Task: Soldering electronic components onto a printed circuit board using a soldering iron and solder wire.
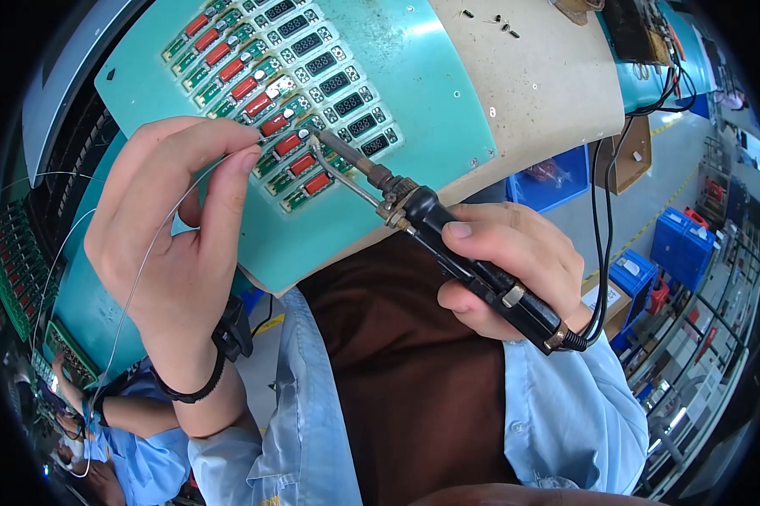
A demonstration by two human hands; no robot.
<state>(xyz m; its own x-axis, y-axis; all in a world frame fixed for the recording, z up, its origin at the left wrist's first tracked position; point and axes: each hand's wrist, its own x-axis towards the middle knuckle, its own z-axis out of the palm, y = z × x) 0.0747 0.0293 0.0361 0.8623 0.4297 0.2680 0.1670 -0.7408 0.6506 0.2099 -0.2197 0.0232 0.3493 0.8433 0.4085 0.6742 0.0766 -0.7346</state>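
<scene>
Nearest the camera, the right hand was wrapped around the black handle of a soldering iron, thumb on top, fingers curled shut beneath it. A black cable left the rear of the handle and ran up past the worktop edge. Left hand sat at the same depth, thumb and forefinger pinched on a thin strand of solder wire, which trailed down past a black wrist strap. Pale blue sleeves covered both forearms; a brown apron lay between them.

Further out, the iron's tip and the wire end met over a teal fixture plate lying on the worktop. Rows of small green circuit boards with red and black components filled the plate. Beyond, blue bins stood on the floor at right.
</scene>
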